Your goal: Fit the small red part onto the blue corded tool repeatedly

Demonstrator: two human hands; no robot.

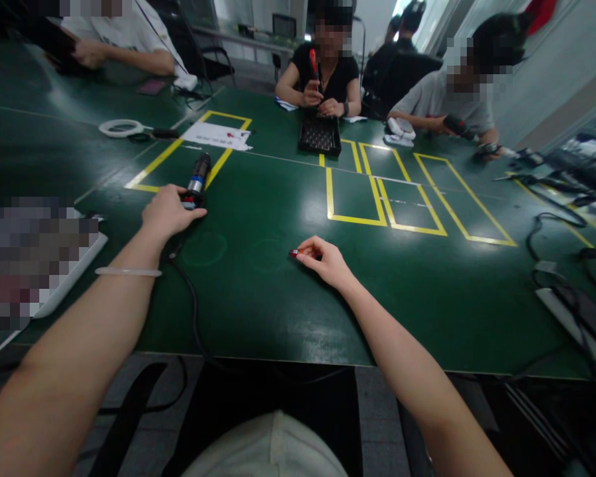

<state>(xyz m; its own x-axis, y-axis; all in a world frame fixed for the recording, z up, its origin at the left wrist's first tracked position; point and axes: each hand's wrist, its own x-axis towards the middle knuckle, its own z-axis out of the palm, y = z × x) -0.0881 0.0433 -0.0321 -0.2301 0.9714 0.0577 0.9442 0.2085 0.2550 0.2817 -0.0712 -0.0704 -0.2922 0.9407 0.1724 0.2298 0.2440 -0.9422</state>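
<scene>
At the left, my left hand [166, 213] is closed around the near end of a black cylindrical tool [198, 173] with a blue and silver band. The tool lies pointing away from me over the green table; whether it rests on the surface I cannot tell. Some red shows on it beside my fingers, which partly hide that end. Close to the table's middle, my right hand [325, 260] pinches a small red piece with a dark tip [294, 253]. Most of that piece is hidden by the fingers, so its kind is unclear.
Yellow tape outlines [357, 218] mark the green table [258, 311]. A black cable [193, 305] runs near my left forearm. Beyond are a paper sheet [216, 135], a white ring-shaped item [122, 128] and a black tray [320, 136]. Several people work across the table.
</scene>
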